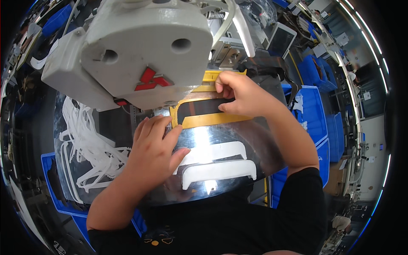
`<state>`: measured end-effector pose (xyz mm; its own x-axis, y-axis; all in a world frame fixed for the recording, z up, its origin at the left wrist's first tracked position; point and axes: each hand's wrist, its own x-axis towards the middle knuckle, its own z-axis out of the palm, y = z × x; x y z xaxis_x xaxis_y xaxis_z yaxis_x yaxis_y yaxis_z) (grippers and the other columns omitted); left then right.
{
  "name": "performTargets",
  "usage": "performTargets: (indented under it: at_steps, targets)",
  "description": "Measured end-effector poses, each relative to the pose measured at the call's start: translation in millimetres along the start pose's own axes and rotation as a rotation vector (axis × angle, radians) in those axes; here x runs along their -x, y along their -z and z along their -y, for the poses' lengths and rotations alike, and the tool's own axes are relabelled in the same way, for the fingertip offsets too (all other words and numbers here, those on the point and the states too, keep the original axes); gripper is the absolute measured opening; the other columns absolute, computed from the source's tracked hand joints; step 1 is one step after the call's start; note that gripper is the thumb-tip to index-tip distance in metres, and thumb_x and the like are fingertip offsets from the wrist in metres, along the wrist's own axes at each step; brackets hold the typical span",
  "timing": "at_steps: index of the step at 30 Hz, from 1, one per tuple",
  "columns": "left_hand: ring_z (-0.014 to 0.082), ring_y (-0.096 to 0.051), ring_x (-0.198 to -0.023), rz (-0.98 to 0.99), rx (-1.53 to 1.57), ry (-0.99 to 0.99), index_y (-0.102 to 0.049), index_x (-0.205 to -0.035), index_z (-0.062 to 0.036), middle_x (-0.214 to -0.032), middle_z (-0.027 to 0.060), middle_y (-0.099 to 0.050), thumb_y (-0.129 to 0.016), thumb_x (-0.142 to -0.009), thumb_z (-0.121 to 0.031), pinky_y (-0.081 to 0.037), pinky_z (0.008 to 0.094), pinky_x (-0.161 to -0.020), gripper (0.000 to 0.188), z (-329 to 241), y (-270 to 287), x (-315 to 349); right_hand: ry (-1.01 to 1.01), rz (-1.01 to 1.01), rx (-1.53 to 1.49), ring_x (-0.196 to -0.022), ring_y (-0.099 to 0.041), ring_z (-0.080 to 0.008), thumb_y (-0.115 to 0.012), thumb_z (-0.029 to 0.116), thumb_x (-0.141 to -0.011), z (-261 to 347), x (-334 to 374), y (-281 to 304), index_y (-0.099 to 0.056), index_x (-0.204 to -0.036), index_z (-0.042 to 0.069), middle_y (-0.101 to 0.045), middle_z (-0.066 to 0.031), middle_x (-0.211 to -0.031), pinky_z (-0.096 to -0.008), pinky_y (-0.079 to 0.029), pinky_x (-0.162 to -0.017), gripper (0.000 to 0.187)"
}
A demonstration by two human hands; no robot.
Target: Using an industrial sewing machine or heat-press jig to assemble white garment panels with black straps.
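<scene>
A yellow frame-like template [216, 120] with a dark strip inside its opening lies on the shiny metal work surface, partly under the large grey sewing machine head [148, 51]. My left hand [153, 146] rests at the template's left end, fingers spread and fingertips touching its edge. Over the template's right part, my right hand [242, 94] has its fingers curled in and the thumb near the dark strip. Whatever it pinches, if anything, is hidden. Two white, shallow, curved-end pieces [219, 172] lie nearer to me, one behind the other.
A tangled heap of thin white strips [91, 144] covers the left of the metal surface [267, 148]. Blue bins [312, 110] stand at the right, another blue bin [53, 187] at the lower left. Dark straps [276, 70] lie beyond my right hand. The machine head overhangs the work area.
</scene>
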<state>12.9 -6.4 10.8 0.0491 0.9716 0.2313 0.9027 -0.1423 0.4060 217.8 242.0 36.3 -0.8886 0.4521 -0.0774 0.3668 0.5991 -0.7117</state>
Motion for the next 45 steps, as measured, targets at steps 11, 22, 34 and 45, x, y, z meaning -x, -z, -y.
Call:
performTargets:
  at_steps: [11, 22, 34, 45]
  targets:
    - [0.0426, -0.054, -0.135, 0.008, -0.001, 0.014, -0.072, -0.128, 0.0003, -0.139, 0.0233, -0.060, -0.083, -0.090, -0.030, -0.041, 0.0537, -0.118, 0.050, 1, -1, 2, -0.213, 0.015, 0.027, -0.088, -0.069, -0.0181, -0.090, 0.002, -0.077, -5, 17, 20, -0.068, -0.112, 0.002, -0.072, -0.0077, -0.096, -0.0317, -0.058, -0.082, 0.041]
    - [0.0424, -0.056, -0.133, -0.010, 0.065, 0.002, -0.067, -0.136, 0.0006, -0.141, 0.0234, -0.060, -0.083, -0.091, -0.031, -0.042, 0.0522, -0.118, 0.058, 8, -5, 0, -0.222, -0.197, 0.041, -0.084, -0.066, -0.0115, -0.083, -0.004, -0.086, 1, 51, 34, -0.077, -0.099, -0.003, -0.072, -0.0047, -0.090, -0.0280, -0.055, -0.076, 0.014]
    - [0.0258, -0.071, -0.077, -0.293, 0.415, -0.059, -0.076, -0.104, -0.0060, -0.087, 0.0090, -0.071, -0.082, -0.091, -0.004, -0.055, 0.0357, -0.068, 0.014, -18, 11, 7, 0.218, -0.183, -0.097, -0.080, -0.073, -0.0236, -0.076, -0.002, -0.086, 25, 86, -1, -0.077, -0.100, 0.001, -0.075, -0.0095, -0.091, -0.0341, -0.056, -0.075, 0.014]
    - [0.0069, -0.059, -0.082, -0.986, 0.108, 0.706, -0.073, -0.122, -0.0024, -0.090, 0.0001, -0.069, -0.061, -0.113, -0.015, -0.044, 0.0214, -0.076, 0.019, 44, 130, 181, -0.012, -0.169, -0.367, -0.082, -0.064, -0.0084, -0.073, 0.003, -0.092, -11, 83, -25, -0.073, -0.106, 0.000, -0.068, -0.0013, -0.087, -0.0270, -0.054, -0.083, 0.015]
